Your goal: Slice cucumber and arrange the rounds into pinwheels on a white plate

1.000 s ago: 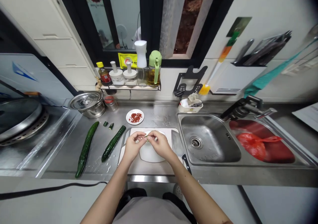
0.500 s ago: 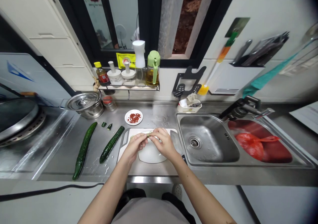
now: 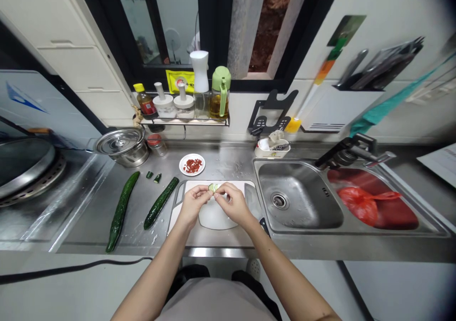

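Pinched between the fingertips of both hands is a thin pale-green cucumber slice (image 3: 213,187), partly covered by the fingers. My left hand (image 3: 195,201) grips its left side and my right hand (image 3: 231,201) its right. Below them a white plate (image 3: 218,220) lies on the cutting board (image 3: 192,240). A knife (image 3: 264,226) rests along the board's right edge, its blade pointing away. Left of the board are a dark-green cucumber (image 3: 161,203) with one end cut off and a longer whole cucumber (image 3: 123,212). Two small cucumber ends (image 3: 157,178) sit behind them.
A small white dish (image 3: 182,170) of chopped red pieces stands behind the board. Right is a steel sink (image 3: 302,195) with a red bag (image 3: 356,204) in its second basin. A lidded pot (image 3: 133,155) and jar (image 3: 157,145) stand back left, below a condiment shelf (image 3: 185,121).
The hands have stayed over the plate, turning and shifting their fingertips on the slice. More of its pale face now shows between them. The camera view has shifted slightly.
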Tool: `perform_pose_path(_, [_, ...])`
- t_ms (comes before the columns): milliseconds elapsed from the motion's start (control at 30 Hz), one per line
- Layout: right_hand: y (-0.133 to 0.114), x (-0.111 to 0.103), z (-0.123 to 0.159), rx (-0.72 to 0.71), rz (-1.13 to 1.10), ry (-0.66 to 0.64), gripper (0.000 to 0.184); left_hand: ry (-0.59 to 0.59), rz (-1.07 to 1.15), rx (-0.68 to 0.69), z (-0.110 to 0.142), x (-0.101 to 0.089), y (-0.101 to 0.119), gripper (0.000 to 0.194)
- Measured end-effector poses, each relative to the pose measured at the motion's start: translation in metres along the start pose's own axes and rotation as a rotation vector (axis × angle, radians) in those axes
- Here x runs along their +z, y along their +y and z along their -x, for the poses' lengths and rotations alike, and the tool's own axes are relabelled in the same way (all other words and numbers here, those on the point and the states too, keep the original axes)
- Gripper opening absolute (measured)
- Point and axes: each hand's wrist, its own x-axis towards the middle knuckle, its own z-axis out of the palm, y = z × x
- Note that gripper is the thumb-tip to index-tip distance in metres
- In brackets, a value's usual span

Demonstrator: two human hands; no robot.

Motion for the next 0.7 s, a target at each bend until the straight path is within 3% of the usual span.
perform_pose_path(433, [-0.001, 0.005, 0.001, 0.256, -0.199, 0.032, 0.014, 0.019, 0.012, 0.034, 0.001, 0.004, -0.006, 0.037])
perform_pose_path(700, [0.008, 0.003, 0.006, 0.288, -0.216, 0.02, 0.014, 0.01, -0.017, 0.023, -0.002, 0.008, -0.017, 0.038])
